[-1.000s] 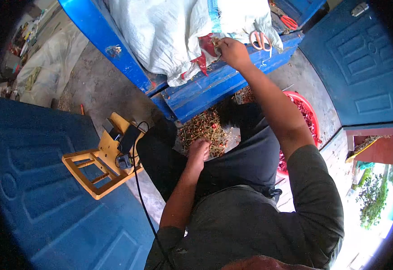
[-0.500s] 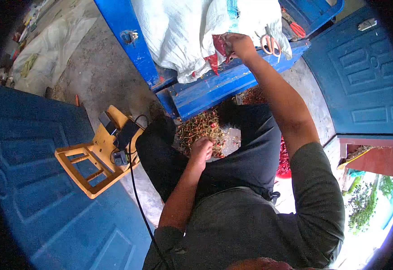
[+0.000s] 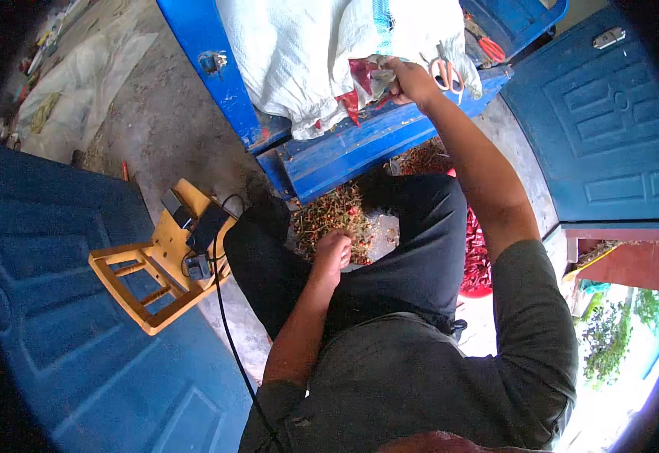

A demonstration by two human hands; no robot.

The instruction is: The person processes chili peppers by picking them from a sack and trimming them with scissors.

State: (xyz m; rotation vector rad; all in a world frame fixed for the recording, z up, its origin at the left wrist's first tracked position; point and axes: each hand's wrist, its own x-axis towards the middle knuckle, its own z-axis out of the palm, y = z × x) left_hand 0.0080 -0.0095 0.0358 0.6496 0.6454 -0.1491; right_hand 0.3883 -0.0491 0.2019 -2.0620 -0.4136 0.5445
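Note:
My right hand [image 3: 412, 81] is at the front edge of a white woven sack [image 3: 292, 64], its fingers curled. Whatever they hold is too small to make out. Beside the fingers, red pieces [image 3: 360, 74] like dried chili or torn wrapping show at the sack's mouth. Scissors with pink handles [image 3: 446, 74] lie on the sack, just right of that hand. My left hand [image 3: 334, 251] is closed in a fist above my lap, over a heap of stems and red bits [image 3: 329, 215] between my legs. Its contents, if any, are hidden.
The sack lies on a blue metal frame [image 3: 360, 155]. Red-handled pliers or shears [image 3: 491, 50] rest behind. A wooden chair [image 3: 156, 302] carries dark devices and a cable at left. Dried red chilies [image 3: 476, 264] fill a red container by my right leg. Blue doors [image 3: 594, 121] flank both sides.
My right hand has shifted slightly at the sack's edge, and less red material shows at its fingers. The left fist stays over the heap. The whole view has shifted a little.

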